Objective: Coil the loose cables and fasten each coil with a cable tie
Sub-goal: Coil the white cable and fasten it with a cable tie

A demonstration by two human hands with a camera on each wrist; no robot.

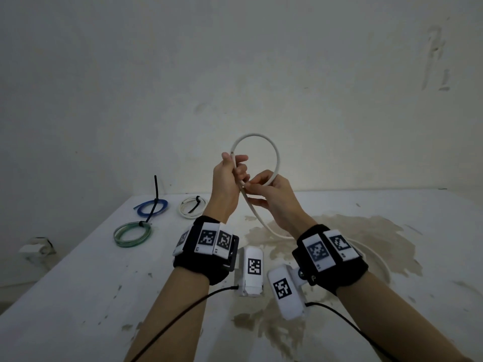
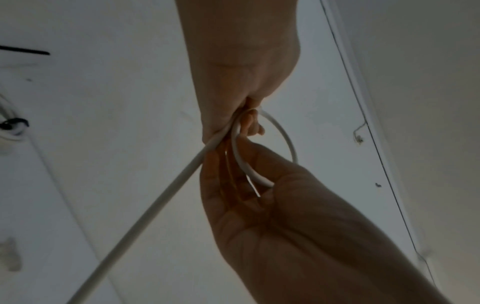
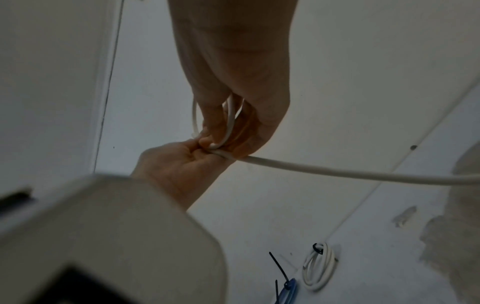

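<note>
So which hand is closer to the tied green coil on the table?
Left. The left hand is raised above the green coil, slightly to its right; the right hand is beyond it.

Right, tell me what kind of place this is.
Probably a bare utility or work room, not a furnished home space: a scuffed, plain white wall, a stained white table, and tied cable coils set along its far left side.

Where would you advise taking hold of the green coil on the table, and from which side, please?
Grip the green coil on its near-right arc, coming from above with thumb and fingers across the bundled turns. It lies flat on the table, so only the ring's rim offers purchase. Its black tie sits on the far side, close to the blue coil, which crowds that edge.
</note>
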